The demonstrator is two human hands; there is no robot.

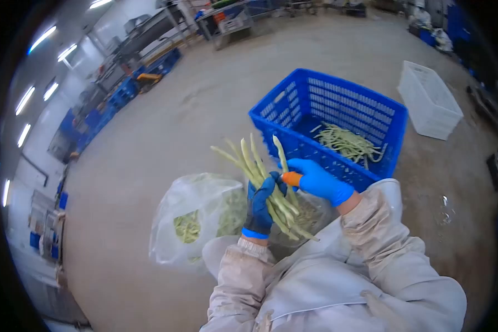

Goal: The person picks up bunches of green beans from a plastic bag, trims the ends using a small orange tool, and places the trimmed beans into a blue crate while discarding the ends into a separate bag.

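Note:
A bunch of long pale green beans [254, 164] is gripped in my left hand [258, 211], which wears a dark glove over a blue one. The bean tips fan out above the fist and the other ends hang below it. My right hand [320, 181], in a blue glove, is closed around a short orange handle [291, 178] right beside the bunch; the tool's working end is hidden. One bean rises between the two hands. Below and left of them sits a clear plastic bag [169, 221] with more beans inside.
Just beyond my right hand stands a blue slatted crate [348, 91] with loose beans [348, 143] on its bottom. A white crate [429, 99] is on the floor to its right. Blue crates and metal equipment line the left wall; a metal table [224, 25] stands farther back.

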